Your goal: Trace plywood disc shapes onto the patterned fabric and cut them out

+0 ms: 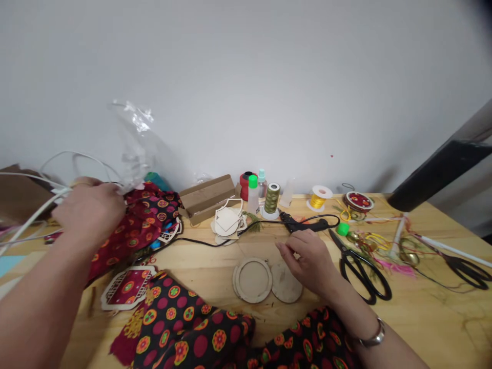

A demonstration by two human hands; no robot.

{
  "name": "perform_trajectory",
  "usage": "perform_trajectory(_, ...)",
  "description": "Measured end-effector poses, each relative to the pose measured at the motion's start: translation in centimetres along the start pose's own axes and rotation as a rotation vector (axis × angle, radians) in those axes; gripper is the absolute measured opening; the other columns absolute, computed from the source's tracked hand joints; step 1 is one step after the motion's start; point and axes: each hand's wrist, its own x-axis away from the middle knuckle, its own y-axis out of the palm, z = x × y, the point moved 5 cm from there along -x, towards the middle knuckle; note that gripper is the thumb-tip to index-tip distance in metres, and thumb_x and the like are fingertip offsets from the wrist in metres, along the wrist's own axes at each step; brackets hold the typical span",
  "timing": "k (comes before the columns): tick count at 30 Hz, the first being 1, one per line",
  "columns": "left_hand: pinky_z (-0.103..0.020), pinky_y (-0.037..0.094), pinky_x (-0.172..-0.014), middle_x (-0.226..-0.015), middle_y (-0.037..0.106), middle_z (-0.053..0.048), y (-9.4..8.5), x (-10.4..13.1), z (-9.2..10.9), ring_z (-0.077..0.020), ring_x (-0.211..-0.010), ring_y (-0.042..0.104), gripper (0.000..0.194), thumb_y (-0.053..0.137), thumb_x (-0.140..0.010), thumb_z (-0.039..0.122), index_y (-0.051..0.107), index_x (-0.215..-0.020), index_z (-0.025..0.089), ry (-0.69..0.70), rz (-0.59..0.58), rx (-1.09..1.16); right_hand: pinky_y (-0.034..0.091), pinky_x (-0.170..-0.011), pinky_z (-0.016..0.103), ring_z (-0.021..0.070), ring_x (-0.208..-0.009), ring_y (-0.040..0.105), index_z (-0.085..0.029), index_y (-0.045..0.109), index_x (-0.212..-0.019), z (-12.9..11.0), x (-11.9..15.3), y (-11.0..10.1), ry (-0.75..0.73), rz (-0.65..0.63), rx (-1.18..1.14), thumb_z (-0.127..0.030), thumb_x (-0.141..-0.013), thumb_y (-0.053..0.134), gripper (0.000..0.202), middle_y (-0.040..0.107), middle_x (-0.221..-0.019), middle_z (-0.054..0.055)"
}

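Note:
My left hand (90,207) reaches to the back left, over a heap of dark red floral fabric (132,220) and beside white cables (28,223). Its fingertips are hidden, so its grip cannot be made out. My right hand (309,259) hovers above the table with loosely curled fingers and nothing visible in them. Below it lie two round wooden pieces, a rimmed ring (252,280) and a flat disc (286,284) partly covered by the hand. Black floral fabric (200,333) spreads along the front. A wooden-framed fabric panel (128,288) lies left of it.
At the back stand a cardboard box (211,197), a green-capped bottle (252,195), an olive thread spool (272,199) and a yellow thread spool (320,199). A black glue gun (303,223) lies behind my right hand. Black scissors (359,266) and tangled threads lie right.

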Motion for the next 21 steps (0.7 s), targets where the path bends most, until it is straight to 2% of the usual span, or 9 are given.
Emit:
perform_trajectory(4,-0.052,0.041,-0.096,-0.130,0.050,-0.027,-0.2,0.6,0.6,-0.0410,-0.121,0.046,0.072,0.059,-0.073,0.045,0.049,-0.130,0.002,0.046,-0.015,-0.059,0.031,-0.060,0.029,0.0139,-0.055,0.046,-0.019,0.049,-0.054,-0.1,0.1,0.0,0.000,-0.008,0.002,-0.019,-0.091,0.050,0.037,0.051,-0.052,0.000)
perform_trajectory(6,-0.049,0.039,-0.099,-0.138,0.042,-0.025,0.2,3.2,2.4,-0.0376,-0.124,0.044,0.069,0.053,-0.079,0.049,0.045,-0.133,0.007,0.194,0.119,-0.101,0.031,-0.060,0.029,0.0142,-0.056,0.046,-0.019,0.049,-0.055,-0.1,0.0,0.0,0.003,-0.014,0.005,-0.019,-0.091,0.050,0.036,0.051,-0.053,0.001)
perform_trajectory(7,-0.052,0.035,-0.100,-0.134,0.047,-0.022,0.7,4.8,3.6,-0.0378,-0.123,0.043,0.057,0.043,-0.086,0.049,0.052,-0.127,0.011,0.295,0.200,-0.161,0.031,-0.061,0.029,0.0142,-0.056,0.047,-0.019,0.049,-0.055,-0.1,0.0,0.0,0.003,-0.016,0.005,-0.019,-0.091,0.050,0.036,0.052,-0.053,0.000)
perform_trajectory(8,-0.053,0.036,-0.098,-0.124,0.054,-0.022,2.0,6.4,4.7,-0.0381,-0.118,0.047,0.049,0.036,-0.089,0.045,0.059,-0.116,0.010,0.417,0.177,-0.218,0.031,-0.060,0.029,0.0143,-0.056,0.046,-0.019,0.049,-0.055,-0.1,0.1,0.1,0.001,-0.016,0.005,-0.019,-0.091,0.050,0.036,0.051,-0.053,0.000)
perform_trajectory(10,-0.040,0.043,-0.089,-0.094,0.066,-0.015,5.0,8.8,6.2,-0.0309,-0.099,0.058,0.041,0.037,-0.090,0.040,0.069,-0.089,0.015,0.578,0.026,-0.241,0.030,-0.060,0.029,0.0142,-0.055,0.045,-0.020,0.048,-0.054,-0.1,0.1,0.1,-0.002,-0.015,0.002,-0.019,-0.091,0.050,0.037,0.051,-0.053,0.000)
perform_trajectory(11,-0.039,0.044,-0.087,-0.090,0.068,-0.016,6.2,9.4,6.5,-0.0300,-0.094,0.059,0.038,0.037,-0.090,0.035,0.069,-0.086,0.015,0.613,-0.013,-0.251,0.030,-0.059,0.029,0.0141,-0.055,0.045,-0.020,0.047,-0.054,-0.1,0.1,0.2,-0.002,-0.015,0.001,-0.019,-0.091,0.050,0.037,0.050,-0.053,0.000)
perform_trajectory(15,-0.048,0.043,-0.086,-0.107,0.065,-0.028,8.4,8.8,6.3,-0.0351,-0.095,0.058,0.041,0.033,-0.088,0.022,0.065,-0.105,0.002,0.638,-0.080,-0.297,0.030,-0.060,0.029,0.0139,-0.055,0.044,-0.020,0.047,-0.054,0.1,0.2,0.1,-0.001,-0.014,0.001,-0.018,-0.091,0.050,0.037,0.050,-0.052,-0.001)
perform_trajectory(18,-0.048,0.045,-0.068,-0.102,0.066,-0.031,8.0,7.1,5.6,-0.0410,-0.094,0.057,0.045,0.029,-0.086,0.016,0.061,-0.112,-0.003,0.623,-0.133,-0.331,0.030,-0.060,0.029,0.0139,-0.055,0.044,-0.020,0.046,-0.054,0.0,0.1,0.0,-0.008,-0.012,0.000,-0.018,-0.091,0.050,0.037,0.049,-0.052,-0.001)
perform_trajectory(21,-0.046,0.045,-0.063,-0.092,0.070,-0.027,7.6,6.5,5.4,-0.0407,-0.093,0.057,0.043,0.032,-0.081,0.011,0.064,-0.108,0.002,0.642,-0.205,-0.352,0.030,-0.060,0.029,0.0137,-0.055,0.044,-0.020,0.046,-0.054,-0.1,0.0,0.0,-0.015,-0.010,0.002,-0.019,-0.091,0.050,0.038,0.049,-0.052,-0.001)
